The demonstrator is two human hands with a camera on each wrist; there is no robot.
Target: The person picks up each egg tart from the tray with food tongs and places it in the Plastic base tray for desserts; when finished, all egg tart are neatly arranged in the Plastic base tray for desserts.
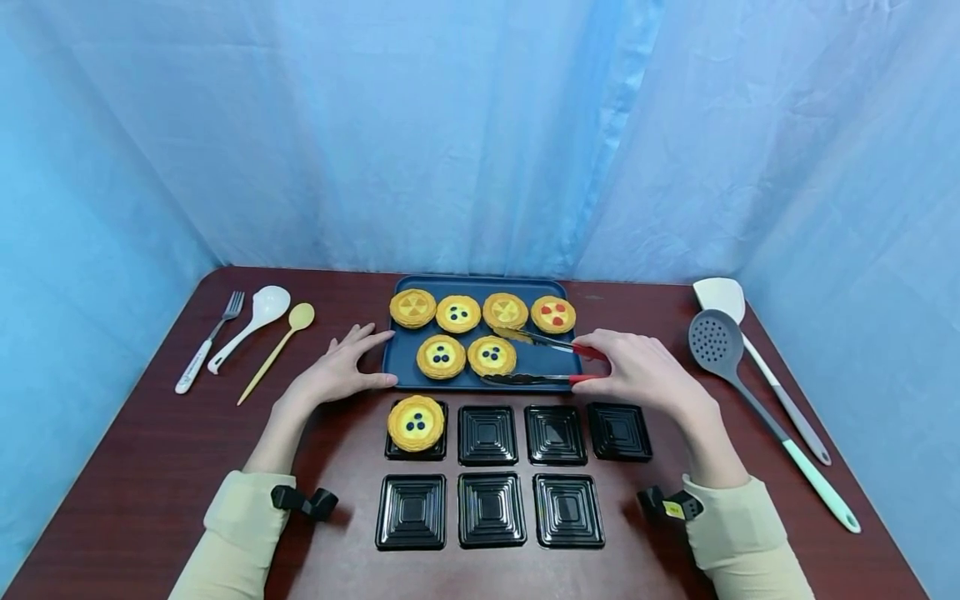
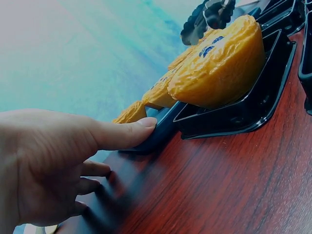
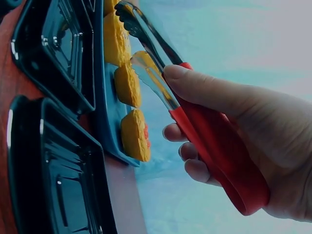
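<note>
My right hand (image 1: 637,367) grips a pair of tongs (image 3: 214,146) by its red handles. The tongs' arms are spread, their tips around the blueberry tart (image 1: 492,356) at the right of the tray's front row; whether they touch it I cannot tell. At the left edge of the blue tray (image 1: 543,360), my left hand (image 1: 337,367) rests with thumb and fingers extended, the thumb touching the rim. Several other tarts lie on the tray, among them a red-topped tart (image 1: 553,314). One blueberry tart (image 2: 224,63) sits in a black square container (image 2: 234,114) in front of the tray.
Several black containers (image 1: 487,435) stand in two rows before the tray. A fork (image 1: 210,342), a white spoon (image 1: 251,327) and a yellow spoon (image 1: 277,352) lie on the left. To the right are a grey skimmer (image 1: 772,417) and a white spatula (image 1: 783,400).
</note>
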